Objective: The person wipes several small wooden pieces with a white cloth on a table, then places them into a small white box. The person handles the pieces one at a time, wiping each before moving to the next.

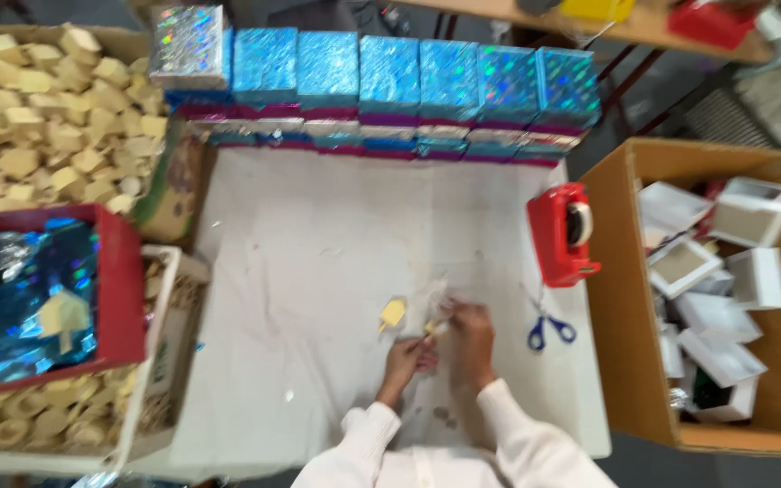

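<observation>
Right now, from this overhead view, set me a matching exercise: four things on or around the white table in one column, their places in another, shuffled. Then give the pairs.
Things:
1. red tape dispenser
2. blue scissors
3. row of shiny blue boxes
4. cardboard box of white boxes

Places:
A. along the table's far edge
B. off the table's right side
C. near the table's right edge, beyond the scissors
D. just right of the right hand

Pairs: 1-C, 2-D, 3-A, 4-B
</observation>
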